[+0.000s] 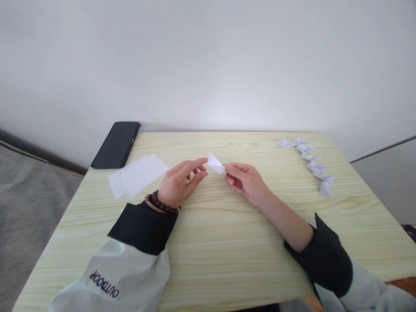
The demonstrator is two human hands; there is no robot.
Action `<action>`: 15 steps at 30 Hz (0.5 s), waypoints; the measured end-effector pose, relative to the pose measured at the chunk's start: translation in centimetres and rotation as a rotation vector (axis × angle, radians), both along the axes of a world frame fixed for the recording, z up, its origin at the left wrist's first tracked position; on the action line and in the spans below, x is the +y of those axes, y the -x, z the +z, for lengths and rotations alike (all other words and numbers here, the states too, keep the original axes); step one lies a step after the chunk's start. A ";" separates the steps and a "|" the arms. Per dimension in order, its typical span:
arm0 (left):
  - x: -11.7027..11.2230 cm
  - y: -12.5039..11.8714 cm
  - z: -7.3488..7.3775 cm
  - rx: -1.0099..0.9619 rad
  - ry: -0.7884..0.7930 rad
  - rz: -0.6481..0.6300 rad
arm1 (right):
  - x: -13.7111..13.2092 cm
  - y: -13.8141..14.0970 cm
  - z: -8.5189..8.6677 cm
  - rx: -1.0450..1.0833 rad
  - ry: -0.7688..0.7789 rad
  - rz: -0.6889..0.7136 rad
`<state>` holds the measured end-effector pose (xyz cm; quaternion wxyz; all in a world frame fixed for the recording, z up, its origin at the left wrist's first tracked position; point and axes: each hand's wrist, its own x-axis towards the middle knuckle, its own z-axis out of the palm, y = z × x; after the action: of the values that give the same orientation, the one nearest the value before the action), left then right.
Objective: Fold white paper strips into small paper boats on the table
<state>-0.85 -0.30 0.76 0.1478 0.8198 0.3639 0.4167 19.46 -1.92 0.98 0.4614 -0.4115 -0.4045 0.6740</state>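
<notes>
A small folded white paper boat (216, 164) is held just above the middle of the table. My right hand (245, 180) pinches its right end between thumb and forefinger, the other fingers curled in. My left hand (182, 180) is on the other side, its forefinger reaching to the boat's left tip and its thumb apart from the paper. Whether that fingertip touches the boat is hard to tell. Several similar folded paper boats (312, 158) lie in a curved row at the right of the table. Flat white paper sheets (139, 173) overlap left of my left hand.
A black phone (116, 145) lies at the table's back left corner. The pale wood-grain table (221, 255) meets a white wall (208, 65) at its far edge. Grey fabric (29, 208) shows beyond the left edge.
</notes>
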 end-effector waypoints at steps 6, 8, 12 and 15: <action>-0.1 0.0 -0.2 -0.215 0.255 -0.058 | -0.1 0.2 0.0 0.029 0.078 0.044; -0.1 0.0 -0.1 -0.237 0.288 -0.108 | 0.0 0.1 0.1 0.021 0.095 0.081; 0.0 -0.1 0.5 -0.219 0.291 -0.095 | 0.1 0.0 0.3 -0.006 0.107 0.125; 0.0 -0.1 0.7 -0.236 0.340 -0.091 | 0.2 0.1 0.4 -0.022 0.101 0.141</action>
<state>-0.79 -0.25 1.42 0.3442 0.7441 0.3717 0.4354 19.40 -1.75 1.36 0.3868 -0.4121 -0.4031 0.7197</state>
